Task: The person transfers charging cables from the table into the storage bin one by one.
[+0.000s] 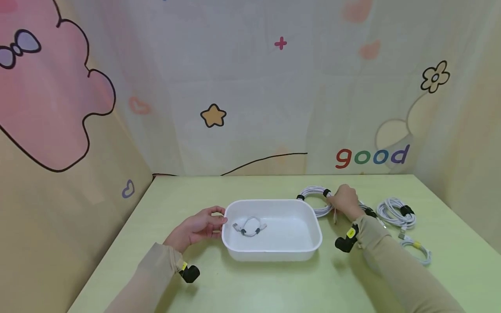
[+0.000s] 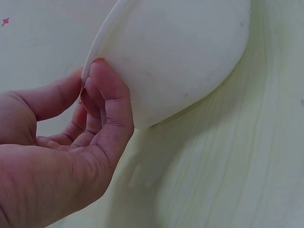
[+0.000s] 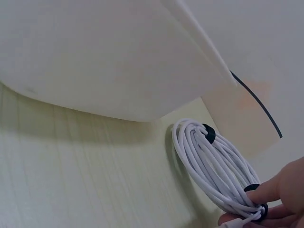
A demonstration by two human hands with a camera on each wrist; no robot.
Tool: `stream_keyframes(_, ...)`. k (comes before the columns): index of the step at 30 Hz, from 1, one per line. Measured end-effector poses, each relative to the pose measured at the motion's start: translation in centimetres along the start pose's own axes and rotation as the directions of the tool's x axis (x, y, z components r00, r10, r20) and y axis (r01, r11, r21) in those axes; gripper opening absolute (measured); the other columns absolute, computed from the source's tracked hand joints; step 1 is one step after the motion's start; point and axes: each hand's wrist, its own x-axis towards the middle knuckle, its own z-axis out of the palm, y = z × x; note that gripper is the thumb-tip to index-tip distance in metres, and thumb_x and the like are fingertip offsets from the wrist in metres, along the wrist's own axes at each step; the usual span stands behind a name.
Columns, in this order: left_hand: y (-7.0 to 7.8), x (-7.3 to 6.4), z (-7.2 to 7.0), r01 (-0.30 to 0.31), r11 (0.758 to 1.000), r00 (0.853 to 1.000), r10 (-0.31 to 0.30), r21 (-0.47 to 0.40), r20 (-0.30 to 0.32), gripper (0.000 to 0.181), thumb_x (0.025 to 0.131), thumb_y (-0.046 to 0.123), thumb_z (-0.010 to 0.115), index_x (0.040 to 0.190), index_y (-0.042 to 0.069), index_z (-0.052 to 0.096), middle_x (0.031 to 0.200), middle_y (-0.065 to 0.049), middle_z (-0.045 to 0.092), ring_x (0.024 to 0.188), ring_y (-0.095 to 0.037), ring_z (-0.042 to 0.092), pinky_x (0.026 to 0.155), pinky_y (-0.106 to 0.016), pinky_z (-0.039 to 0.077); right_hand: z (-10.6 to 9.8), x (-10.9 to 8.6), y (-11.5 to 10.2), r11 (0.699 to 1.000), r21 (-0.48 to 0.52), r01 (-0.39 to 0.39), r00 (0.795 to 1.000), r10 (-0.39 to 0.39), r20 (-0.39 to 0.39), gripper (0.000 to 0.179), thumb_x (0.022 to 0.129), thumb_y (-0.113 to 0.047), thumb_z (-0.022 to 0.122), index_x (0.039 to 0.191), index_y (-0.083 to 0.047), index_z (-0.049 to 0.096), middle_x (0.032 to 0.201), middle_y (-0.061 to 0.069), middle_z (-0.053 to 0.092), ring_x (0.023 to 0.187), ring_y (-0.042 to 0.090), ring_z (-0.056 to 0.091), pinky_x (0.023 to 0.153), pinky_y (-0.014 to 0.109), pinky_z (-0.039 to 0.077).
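A white plastic tub (image 1: 274, 256) stands mid-table with a small coiled white cable (image 1: 250, 232) inside, at its left end. My left hand (image 1: 201, 226) pinches the tub's left rim between thumb and fingers, as the left wrist view shows up close. Right of the tub, my right hand (image 1: 345, 202) grips a large coiled white cable (image 3: 213, 166) bound with black straps. In the right wrist view the thumb lies over the coil near a strap and the fingers are beneath it.
Farther right lie another white coil (image 1: 395, 213) with a black strap and a smaller pale cable (image 1: 419, 252) with a yellow tie. A further black-strapped cable (image 1: 369, 211) is partly hidden behind my right hand. A printed curtain (image 1: 250, 87) hangs behind the table.
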Motion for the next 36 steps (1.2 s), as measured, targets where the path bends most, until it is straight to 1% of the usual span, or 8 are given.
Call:
stream_keyframes(5, 0.0, 0.1, -0.1, -0.001, 1.0, 1.0, 0.0, 0.008, 0.013, 0.02, 0.097, 0.005, 0.052, 0.113, 0.009, 0.041, 0.089, 0.001, 0.059, 0.076, -0.009, 0.061, 0.07, -0.026, 0.054, -0.3, -0.2, 0.1, 0.997, 0.072, 0.003, 1.0, -0.003, -0.008, 0.021, 0.081, -0.009, 0.063, 0.068, 0.008, 0.067, 0.045, 0.002, 0.056, 0.039, 0.014, 0.055, 0.043, 0.024, 0.044)
stream_keyframes(10, 0.1, 0.1, 0.0, 0.002, 1.0, 1.0, -0.002, 0.001, 0.019, 0.018, 0.097, 0.005, 0.052, 0.111, 0.01, 0.042, 0.089, 0.001, 0.06, 0.076, -0.009, 0.061, 0.069, -0.026, 0.054, -0.8, -0.2, 0.5, 0.991, 0.129, -0.036, 0.999, 0.035, 0.016, 0.024, 0.085, -0.01, 0.06, 0.084, 0.013, 0.067, 0.051, 0.008, 0.062, 0.041, 0.012, 0.055, 0.041, 0.023, 0.043)
stream_keyframes(13, 0.1, 0.1, 0.1, 0.0, 1.0, 1.0, 0.001, -0.003, 0.02, 0.016, 0.098, 0.005, 0.051, 0.11, 0.011, 0.043, 0.088, 0.001, 0.061, 0.075, -0.009, 0.062, 0.069, -0.026, 0.054, -1.2, -0.1, 0.7, 0.989, 0.145, -0.037, 0.999, 0.034, 0.028, 0.027, 0.087, -0.01, 0.059, 0.09, 0.015, 0.067, 0.051, 0.007, 0.063, 0.041, 0.01, 0.056, 0.042, 0.024, 0.044)
stream_keyframes(17, -0.1, 0.2, 0.0, -0.005, 1.0, 1.0, 0.005, -0.011, 0.027, 0.015, 0.097, 0.005, 0.052, 0.108, 0.011, 0.044, 0.088, 0.001, 0.06, 0.075, -0.009, 0.062, 0.069, -0.027, 0.055, -2.0, -0.2, 0.6, 0.986, 0.168, -0.005, 1.0, 0.001, 0.024, 0.027, 0.088, -0.009, 0.06, 0.091, 0.017, 0.067, 0.052, 0.009, 0.064, 0.042, 0.01, 0.059, 0.045, 0.025, 0.049)
stream_keyframes(25, 0.1, 0.4, -0.2, -0.009, 1.0, 1.0, 0.009, -0.011, 0.029, 0.017, 0.097, 0.004, 0.053, 0.109, 0.011, 0.044, 0.09, 0.001, 0.06, 0.078, -0.011, 0.061, 0.069, -0.027, 0.055, -4.0, -0.3, -0.4, 0.981, 0.19, 0.048, 0.999, -0.051, 0.012, 0.027, 0.089, -0.009, 0.061, 0.092, 0.018, 0.066, 0.055, 0.009, 0.066, 0.045, 0.011, 0.063, 0.055, 0.03, 0.057)
stream_keyframes(29, 0.3, 0.3, 0.0, 0.0, 1.0, 1.0, 0.001, -0.017, 0.029, 0.018, 0.097, 0.004, 0.053, 0.11, 0.011, 0.044, 0.091, 0.0, 0.06, 0.079, -0.011, 0.061, 0.069, -0.027, 0.056, -4.6, -0.3, -1.1, 0.976, 0.216, 0.034, 0.999, -0.04, 0.022, 0.029, 0.089, -0.009, 0.062, 0.098, 0.019, 0.064, 0.059, 0.009, 0.067, 0.047, 0.012, 0.065, 0.056, 0.029, 0.057)
stream_keyframes(32, 0.3, 0.3, 0.0, 0.005, 1.0, 1.0, -0.004, -0.027, 0.027, 0.018, 0.097, 0.003, 0.052, 0.11, 0.011, 0.043, 0.091, 0.0, 0.06, 0.079, -0.012, 0.061, 0.069, -0.027, 0.056, -4.8, -0.2, -1.7, 0.97, 0.242, 0.007, 0.999, -0.018, 0.044, 0.031, 0.09, -0.009, 0.062, 0.103, 0.019, 0.062, 0.061, 0.005, 0.067, 0.049, 0.01, 0.064, 0.056, 0.027, 0.057)
stream_keyframes(36, 0.1, 0.3, -0.1, 0.009, 1.0, 1.0, -0.008, -0.026, 0.022, 0.017, 0.097, 0.003, 0.05, 0.111, 0.01, 0.043, 0.091, 0.0, 0.061, 0.078, -0.012, 0.062, 0.068, -0.027, 0.056, -5.1, -0.5, -2.8, 0.958, 0.287, -0.02, 0.997, -0.004, 0.082, 0.032, 0.092, -0.01, 0.062, 0.107, 0.018, 0.06, 0.066, 0.007, 0.067, 0.051, 0.009, 0.064, 0.058, 0.026, 0.057)
